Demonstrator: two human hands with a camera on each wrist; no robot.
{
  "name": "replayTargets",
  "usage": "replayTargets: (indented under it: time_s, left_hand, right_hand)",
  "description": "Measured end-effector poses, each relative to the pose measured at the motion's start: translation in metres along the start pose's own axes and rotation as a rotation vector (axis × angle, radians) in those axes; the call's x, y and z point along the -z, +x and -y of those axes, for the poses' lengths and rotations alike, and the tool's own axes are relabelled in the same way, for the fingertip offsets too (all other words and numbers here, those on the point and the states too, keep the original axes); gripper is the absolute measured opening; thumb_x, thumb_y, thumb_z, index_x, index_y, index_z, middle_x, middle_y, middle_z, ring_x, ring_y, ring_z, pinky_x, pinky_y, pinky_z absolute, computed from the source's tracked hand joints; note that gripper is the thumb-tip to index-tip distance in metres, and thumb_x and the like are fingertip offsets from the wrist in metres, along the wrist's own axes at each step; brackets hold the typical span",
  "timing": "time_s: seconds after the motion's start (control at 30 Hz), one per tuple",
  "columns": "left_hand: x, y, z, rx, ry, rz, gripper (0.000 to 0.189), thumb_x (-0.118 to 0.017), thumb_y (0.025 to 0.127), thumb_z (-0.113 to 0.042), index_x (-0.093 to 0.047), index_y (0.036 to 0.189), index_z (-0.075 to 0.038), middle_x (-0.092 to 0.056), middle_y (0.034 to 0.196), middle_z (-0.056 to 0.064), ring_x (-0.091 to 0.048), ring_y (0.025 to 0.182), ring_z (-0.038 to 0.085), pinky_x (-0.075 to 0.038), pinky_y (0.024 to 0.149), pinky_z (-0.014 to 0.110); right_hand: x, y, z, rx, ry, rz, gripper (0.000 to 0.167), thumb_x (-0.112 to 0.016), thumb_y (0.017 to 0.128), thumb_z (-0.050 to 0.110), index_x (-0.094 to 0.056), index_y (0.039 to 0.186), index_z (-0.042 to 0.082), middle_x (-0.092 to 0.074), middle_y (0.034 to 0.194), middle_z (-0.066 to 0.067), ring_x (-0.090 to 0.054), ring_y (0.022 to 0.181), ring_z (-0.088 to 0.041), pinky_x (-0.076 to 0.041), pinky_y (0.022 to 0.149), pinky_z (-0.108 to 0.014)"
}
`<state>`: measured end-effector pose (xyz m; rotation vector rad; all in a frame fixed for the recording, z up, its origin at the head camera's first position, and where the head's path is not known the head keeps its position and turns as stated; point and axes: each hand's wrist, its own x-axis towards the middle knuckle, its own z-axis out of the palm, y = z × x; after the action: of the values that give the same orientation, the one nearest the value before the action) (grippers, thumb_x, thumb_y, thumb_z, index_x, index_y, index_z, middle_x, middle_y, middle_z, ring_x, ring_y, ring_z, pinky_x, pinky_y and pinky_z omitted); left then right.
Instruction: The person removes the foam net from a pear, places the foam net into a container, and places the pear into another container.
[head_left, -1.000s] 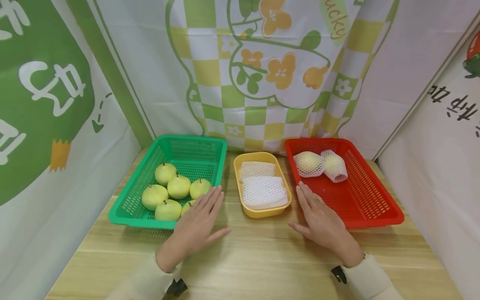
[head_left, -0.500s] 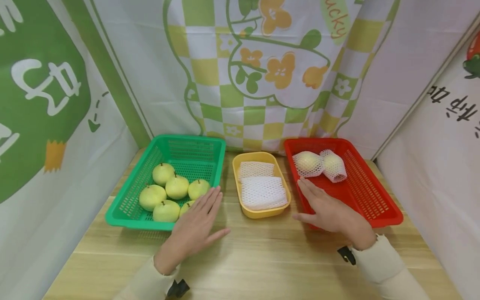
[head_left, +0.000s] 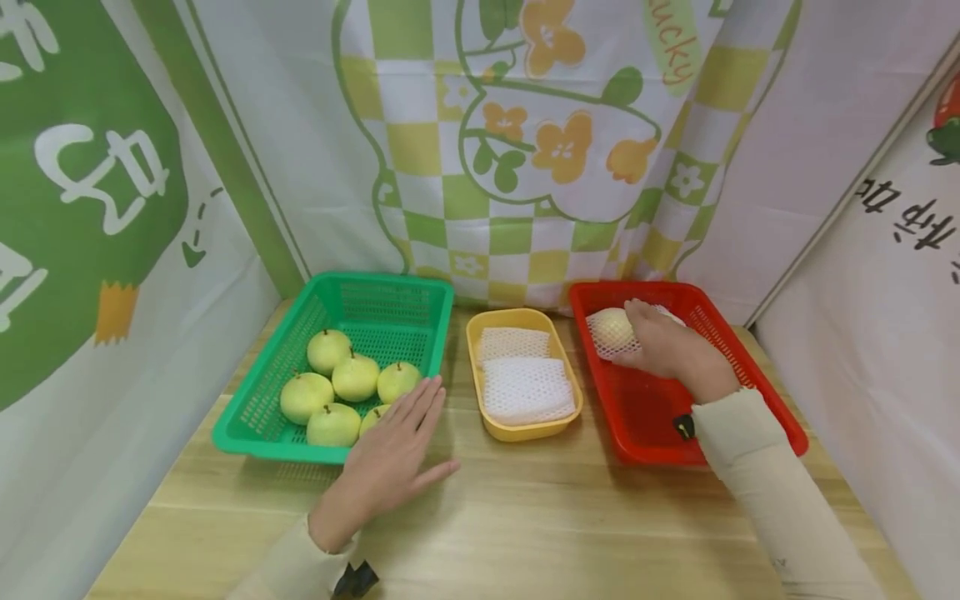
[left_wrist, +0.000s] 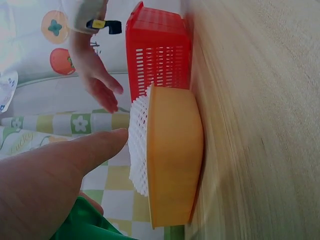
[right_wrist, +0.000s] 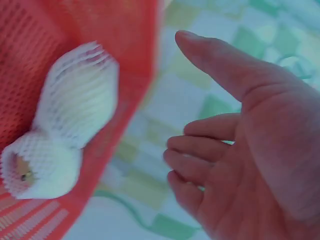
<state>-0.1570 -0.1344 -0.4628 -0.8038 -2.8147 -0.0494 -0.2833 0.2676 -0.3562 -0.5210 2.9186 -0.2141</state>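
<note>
My right hand hovers over the red basket, its fingers loosely bent and holding nothing. Two pears in white foam nets lie at the back of that basket. One wrapped pear shows beside my fingers in the head view, while the hand mostly covers the other. Both appear in the right wrist view, the second wrapped pear with its net's end open. My left hand stays at the near right corner of the green basket, fingers straight, partly hiding a pear. Several bare yellow-green pears sit inside.
Between the baskets stands a small yellow tray with flat white foam nets in it. A wooden table carries everything. Behind hangs a checked curtain, with printed cloth walls at both sides.
My right hand has lifted from the red basket's near left edge and moved back and right, over the wrapped pears. The left hand has stayed in place.
</note>
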Motion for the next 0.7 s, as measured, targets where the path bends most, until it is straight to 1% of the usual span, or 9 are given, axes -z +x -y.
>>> replayTargets:
  time_s: [0.1,0.17,0.27,0.4,0.53,0.6,0.67,0.7]
  left_hand:
    - [0.0,-0.001,0.001,0.001,0.012,0.006,0.098,-0.057,0.101,-0.064,-0.026,0.164,0.004,-0.017,0.175,0.021,-0.022,0.163,0.037,-0.03,0.131,0.05]
    - [0.0,-0.002,0.0,0.001,0.015,0.008,0.098,-0.057,0.101,-0.064,-0.026,0.165,0.003,-0.018,0.175,0.021,-0.022,0.163,0.037,-0.03,0.131,0.05]
    - [0.0,-0.002,0.0,0.004,0.018,0.018,0.098,-0.055,0.101,-0.065,-0.024,0.165,0.003,-0.018,0.175,0.021,-0.022,0.163,0.037,-0.029,0.131,0.05]
    - [-0.001,-0.002,-0.002,0.01,0.017,0.031,0.097,-0.05,0.102,-0.066,-0.025,0.165,0.003,-0.018,0.175,0.02,-0.023,0.163,0.037,-0.029,0.131,0.05]
    - [0.0,-0.002,-0.002,0.016,0.004,0.047,0.096,-0.044,0.104,-0.068,-0.024,0.165,0.003,-0.015,0.176,0.018,-0.021,0.163,0.036,-0.027,0.132,0.05]
    - [0.0,-0.003,-0.002,0.017,0.011,0.051,0.096,-0.04,0.104,-0.07,-0.024,0.165,0.002,-0.014,0.176,0.018,-0.02,0.163,0.036,-0.026,0.132,0.049]
    - [0.0,-0.003,-0.001,0.019,0.018,0.049,0.096,-0.039,0.104,-0.07,-0.024,0.165,0.002,-0.015,0.176,0.018,-0.02,0.163,0.036,-0.026,0.132,0.049]
    - [0.001,-0.003,-0.001,0.02,0.022,0.047,0.096,-0.04,0.104,-0.07,-0.024,0.165,0.002,-0.016,0.176,0.018,-0.021,0.163,0.035,-0.026,0.132,0.049]
  right_hand:
    - [-0.002,0.018,-0.011,-0.032,-0.012,0.017,0.096,-0.072,0.099,0.039,-0.021,0.161,-0.014,-0.024,0.168,-0.037,-0.025,0.155,-0.055,-0.024,0.128,-0.065]
    - [-0.003,0.029,-0.018,-0.033,-0.011,0.031,0.095,-0.073,0.099,0.036,-0.021,0.161,-0.014,-0.024,0.168,-0.037,-0.026,0.155,-0.055,-0.025,0.128,-0.065]
    - [-0.007,0.045,-0.03,-0.011,-0.02,0.023,0.094,-0.076,0.097,0.032,-0.024,0.16,-0.015,-0.029,0.166,-0.038,-0.031,0.153,-0.054,-0.027,0.127,-0.065]
    - [-0.014,0.063,-0.043,0.012,-0.017,-0.003,0.091,-0.08,0.093,0.028,-0.032,0.157,-0.016,-0.039,0.16,-0.038,-0.039,0.148,-0.054,-0.031,0.125,-0.065]
    - [-0.024,0.076,-0.052,-0.001,0.008,-0.012,0.087,-0.083,0.09,0.025,-0.039,0.153,-0.016,-0.048,0.153,-0.038,-0.047,0.141,-0.053,-0.036,0.122,-0.065]
    - [-0.031,0.082,-0.056,-0.001,-0.004,-0.027,0.083,-0.083,0.089,0.026,-0.045,0.15,-0.014,-0.054,0.148,-0.036,-0.052,0.135,-0.052,-0.041,0.119,-0.066]
    - [-0.038,0.087,-0.059,-0.003,-0.026,-0.041,0.076,-0.084,0.087,0.027,-0.052,0.144,-0.012,-0.06,0.14,-0.034,-0.058,0.128,-0.049,-0.046,0.114,-0.064]
    - [-0.041,0.09,-0.061,-0.002,-0.039,-0.048,0.076,-0.084,0.085,0.028,-0.054,0.143,-0.012,-0.062,0.138,-0.033,-0.059,0.127,-0.049,-0.048,0.112,-0.064]
